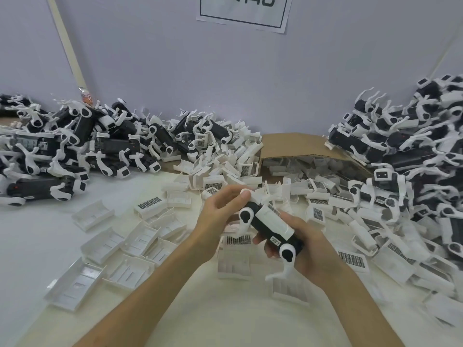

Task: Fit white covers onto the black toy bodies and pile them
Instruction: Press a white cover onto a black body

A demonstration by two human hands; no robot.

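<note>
Bare left forearm (pixel 160 281), bare right forearm (pixel 350 304), slim wrists, bare left hand (pixel 220 211), bare right hand (pixel 310 246), slender fingers (pixel 233 194)

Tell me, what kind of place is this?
Probably a toy assembly workbench: heaps of black toy bodies, loose white covers spread across the table, and a cardboard box spilling more.

Looks like a small toy assembly workshop.
Heaps of black-and-white toys (pixel 62 151) left and right of the fingers (pixel 225 196) gripping one toy body (pixel 259 222), loose white covers (pixel 149 203) spilling from a cardboard box (pixel 300 144) beyond them, white counter (pixel 37 234), printed sign (pixel 244 11) on the wall (pixel 175 71).
</note>
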